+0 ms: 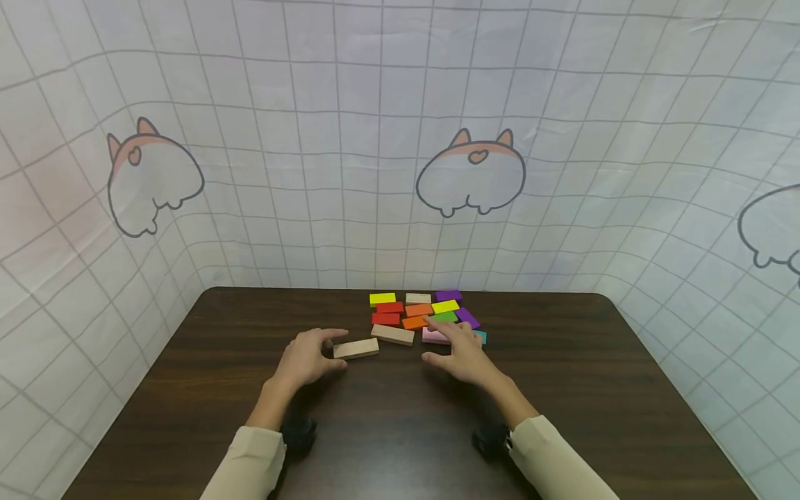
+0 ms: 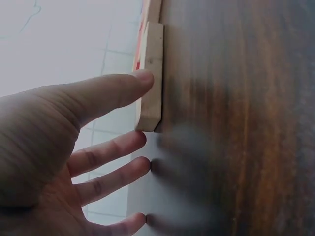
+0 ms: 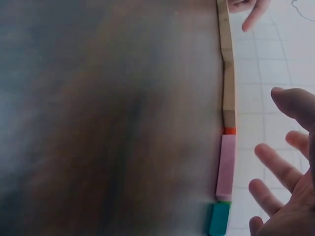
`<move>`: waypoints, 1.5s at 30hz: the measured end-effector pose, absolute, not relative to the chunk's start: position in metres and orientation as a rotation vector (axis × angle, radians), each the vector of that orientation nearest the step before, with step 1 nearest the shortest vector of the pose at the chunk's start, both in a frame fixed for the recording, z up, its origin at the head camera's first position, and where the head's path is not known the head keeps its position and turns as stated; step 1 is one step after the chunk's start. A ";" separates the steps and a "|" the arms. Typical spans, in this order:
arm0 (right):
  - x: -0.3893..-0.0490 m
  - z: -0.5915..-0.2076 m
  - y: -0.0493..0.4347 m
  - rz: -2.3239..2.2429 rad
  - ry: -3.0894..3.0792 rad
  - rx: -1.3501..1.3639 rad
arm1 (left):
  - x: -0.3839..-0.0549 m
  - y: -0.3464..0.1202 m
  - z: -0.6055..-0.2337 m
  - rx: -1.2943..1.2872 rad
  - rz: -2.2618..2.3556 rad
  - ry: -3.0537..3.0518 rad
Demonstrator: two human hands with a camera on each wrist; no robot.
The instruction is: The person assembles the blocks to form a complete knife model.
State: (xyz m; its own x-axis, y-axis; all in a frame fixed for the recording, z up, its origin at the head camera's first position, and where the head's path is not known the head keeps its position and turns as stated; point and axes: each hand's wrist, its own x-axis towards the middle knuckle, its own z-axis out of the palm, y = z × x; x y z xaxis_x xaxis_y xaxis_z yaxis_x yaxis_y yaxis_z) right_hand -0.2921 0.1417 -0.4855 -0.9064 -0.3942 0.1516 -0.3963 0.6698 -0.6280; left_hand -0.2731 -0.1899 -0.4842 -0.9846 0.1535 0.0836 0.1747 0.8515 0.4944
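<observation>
My left hand (image 1: 306,357) is at the left end of a plain wooden block (image 1: 356,349), thumb and fingers spread apart. In the left wrist view the thumb overlaps that plain block (image 2: 152,73); whether it touches cannot be told. A second plain wooden block (image 1: 392,335) lies to its right. My right hand (image 1: 464,354) hovers by a pink block (image 1: 432,336), fingers spread and holding nothing. It partly hides the pink block and a blue block (image 1: 481,337). In the right wrist view the pink block (image 3: 226,167) and the blue block (image 3: 219,219) stand apart from the fingers.
Behind lie red blocks (image 1: 386,319), orange blocks (image 1: 417,310), yellow blocks (image 1: 382,299), a green block (image 1: 445,317), purple blocks (image 1: 448,296) and another plain block (image 1: 418,298). The dark wooden table (image 1: 219,389) ends at a gridded white curtain (image 1: 300,208).
</observation>
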 end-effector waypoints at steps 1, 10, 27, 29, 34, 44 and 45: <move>-0.295 -0.485 0.140 1.099 -2.872 0.674 | -0.274 -0.190 -0.484 -0.260 -0.814 -2.982; -0.316 -0.486 0.125 1.115 -2.883 0.678 | -0.282 -0.195 -0.486 -0.207 -0.894 -2.984; -0.336 -0.495 0.111 1.028 -2.923 0.635 | -0.287 -0.200 -0.487 -0.196 -0.961 -3.001; -0.338 -0.496 0.109 1.014 -2.925 0.622 | -0.288 -0.200 -0.486 -0.199 -0.967 -2.998; -0.340 -0.499 0.102 0.948 -2.948 0.599 | -0.287 -0.201 -0.487 -0.196 -0.978 -3.002; -0.337 -0.496 0.100 0.864 -2.976 0.630 | -0.286 -0.204 -0.486 -0.210 -1.027 -3.019; -0.336 -0.495 0.101 0.854 -2.978 0.638 | -0.286 -0.205 -0.485 -0.213 -1.030 -3.020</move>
